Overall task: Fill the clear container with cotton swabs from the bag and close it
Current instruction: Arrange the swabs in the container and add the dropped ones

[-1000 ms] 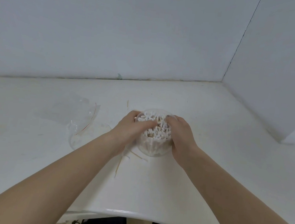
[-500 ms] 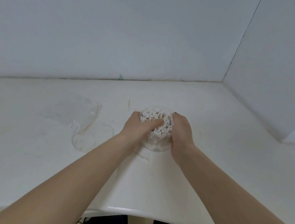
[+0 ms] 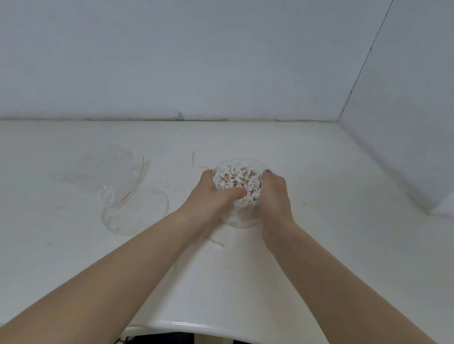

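The clear container [image 3: 239, 218] stands upright on the white counter [image 3: 325, 239], right between my two hands, a little beyond the middle of the surface. It is packed with cotton swabs [image 3: 237, 180], their white tips crowding up to its open mouth with the pale wooden sticks showing among them.

My left hand [image 3: 211, 195] wraps the container's left side, its grip curled around the wall, with the thumb laid across the near edge of the swab tips and pressing on them. My right hand [image 3: 275, 197] cups the right side, its grip closed snugly against the wall, the fingertips reaching up at the far rim; one dark-painted nail shows there. Both grips are closed on the container, so it is clasped from either side. Both forearms are bare and reach in from the near edge of the counter.

To the left of my left hand, well apart from the container, the round clear lid [image 3: 136, 211] lies flat on the counter. Just beyond it, overlapping its far edge, lies the crumpled clear plastic bag [image 3: 112, 175] with a thin red line along its edge. A loose swab [image 3: 216, 242] lies on the counter under my left wrist, and a couple of bare sticks [image 3: 193, 159] lie just beyond the container to its left.

The counter is white and glossy with a rounded near edge. It runs back into a corner where two plain pale walls [image 3: 177, 47] meet.
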